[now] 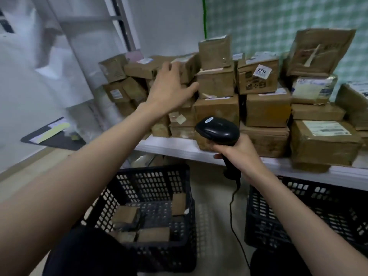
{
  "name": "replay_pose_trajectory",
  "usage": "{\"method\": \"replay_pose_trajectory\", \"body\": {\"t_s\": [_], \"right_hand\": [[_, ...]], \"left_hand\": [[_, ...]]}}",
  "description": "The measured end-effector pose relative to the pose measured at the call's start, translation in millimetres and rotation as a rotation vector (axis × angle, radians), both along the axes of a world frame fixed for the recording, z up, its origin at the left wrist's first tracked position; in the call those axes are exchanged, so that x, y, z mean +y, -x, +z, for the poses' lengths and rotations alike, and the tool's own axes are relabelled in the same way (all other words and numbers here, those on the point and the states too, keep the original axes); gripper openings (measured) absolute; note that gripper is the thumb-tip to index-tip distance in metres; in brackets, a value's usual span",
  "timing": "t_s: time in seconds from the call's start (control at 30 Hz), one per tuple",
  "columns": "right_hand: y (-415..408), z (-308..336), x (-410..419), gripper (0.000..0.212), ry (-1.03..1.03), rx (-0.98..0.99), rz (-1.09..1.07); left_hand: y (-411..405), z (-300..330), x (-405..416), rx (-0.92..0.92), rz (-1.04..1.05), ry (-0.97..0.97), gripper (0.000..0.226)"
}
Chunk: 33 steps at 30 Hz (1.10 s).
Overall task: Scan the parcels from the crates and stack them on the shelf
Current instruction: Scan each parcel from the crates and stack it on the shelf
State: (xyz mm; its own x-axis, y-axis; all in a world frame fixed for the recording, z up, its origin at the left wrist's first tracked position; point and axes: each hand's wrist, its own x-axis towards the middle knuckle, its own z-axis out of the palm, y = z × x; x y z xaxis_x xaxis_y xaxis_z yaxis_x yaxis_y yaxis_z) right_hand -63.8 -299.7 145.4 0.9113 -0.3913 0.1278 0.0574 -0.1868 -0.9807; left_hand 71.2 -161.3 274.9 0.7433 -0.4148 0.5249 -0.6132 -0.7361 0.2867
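Our left hand (pixel 171 86) reaches open-fingered to the parcels (pixel 217 84) stacked on the shelf (pixel 179 149), probably steadying them; our right hand (pixel 242 151) grips the barcode scanner (pixel 218 132) ready above the crates (pixel 151 208), where some parcels remain.

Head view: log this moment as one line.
left hand: open, on stacked shelf parcels | right hand: grips barcode scanner | left crate: parcels remain

Landmark: dark mat (pixel 53 139) on the floor
Papers: white and yellow sheets (pixel 53 128) lying on it
Green pole (pixel 204 15): far up-right of it
Checked wall (pixel 278 20): beside that pole
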Motion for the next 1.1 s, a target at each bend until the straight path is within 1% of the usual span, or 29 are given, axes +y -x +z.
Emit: {"method": "replay_pose_trajectory", "body": {"t_s": [0.07, 0.13, 0.23, 0.33, 0.47, 0.6, 0.73, 0.87, 0.9, 1.0, 1.1], "right_hand": [[-7.5, -10.9, 16.5, 0.015, 0.105, 0.073, 0.020], [-14.6, -24.5, 33.1, 0.011, 0.222, 0.160, 0.059], [-27.7, -47.9, 53.9, 0.007, 0.325, 0.275, 0.129], [-46.0, -73.1, 68.6, 0.007, 0.382, 0.365, 0.182], [-73.4, -103.3, 81.3, 0.017, 0.449, 0.452, 0.226], [-101.8, -131.9, 85.9, 0.020, 0.457, 0.549, 0.236], [-115.2, -157.7, 78.4, 0.020, 0.447, 0.649, 0.196], [-117.3, -169.3, 61.8, 0.008, 0.446, 0.719, 0.145], [-118.1, -169.5, 58.8, 0.008, 0.440, 0.725, 0.133], [-121.3, -169.3, 54.6, 0.012, 0.432, 0.709, 0.104], [-121.8, -169.8, 55.6, 0.008, 0.439, 0.666, 0.118]], "left_hand": [[13.8, -33.9, 40.9, 0.019, 0.028, 0.003, 0.067], [19.1, -78.6, 80.7, 0.085, 0.082, -0.049, 0.064], [14.5, -150.3, 126.0, 0.254, 0.174, -0.202, 0.066], [1.3, -217.6, 149.0, 0.433, 0.231, -0.360, 0.065], [-24.8, -303.7, 155.6, 0.636, 0.233, -0.490, 0.065], [-52.5, -383.2, 141.6, 0.830, 0.220, -0.567, 0.063], [-80.2, -456.5, 118.6, 0.912, 0.201, -0.618, 0.068], [-106.1, -517.8, 87.5, 1.010, 0.165, -0.573, 0.066], [-109.8, -530.0, 78.2, 1.033, 0.178, -0.543, 0.068], [-113.9, -559.8, 52.7, 1.059, 0.267, -0.447, 0.083], [-113.8, -579.1, 38.0, 1.025, 0.382, -0.356, 0.097]]}}
